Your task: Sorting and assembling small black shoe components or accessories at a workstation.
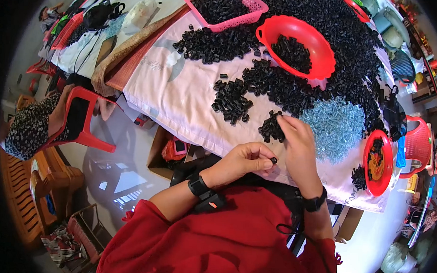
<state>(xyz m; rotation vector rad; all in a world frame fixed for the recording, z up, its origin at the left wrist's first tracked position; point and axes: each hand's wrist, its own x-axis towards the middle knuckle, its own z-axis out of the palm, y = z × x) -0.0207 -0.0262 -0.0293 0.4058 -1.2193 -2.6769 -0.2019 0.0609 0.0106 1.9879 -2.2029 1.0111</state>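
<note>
Between the thumb and forefinger of my left hand (244,161) is a small black plastic piece (273,160), held over the table's near edge. My right hand (299,140) reaches to a small heap of black plastic pieces (271,127), its fingertips touching the heap's right side. Those fingers are bent close together; whether they grip a piece is hidden. Just beyond lies another cluster of black pieces (231,101). To the right of my right hand spreads a heap of clear bluish small parts (333,127).
A red oval basin (298,29) and a pink basket (225,9), both with black pieces inside, stand farther back among large black heaps. At right sits a red dish (378,164) with black and orange items. A person on a red chair (78,119) is at far left.
</note>
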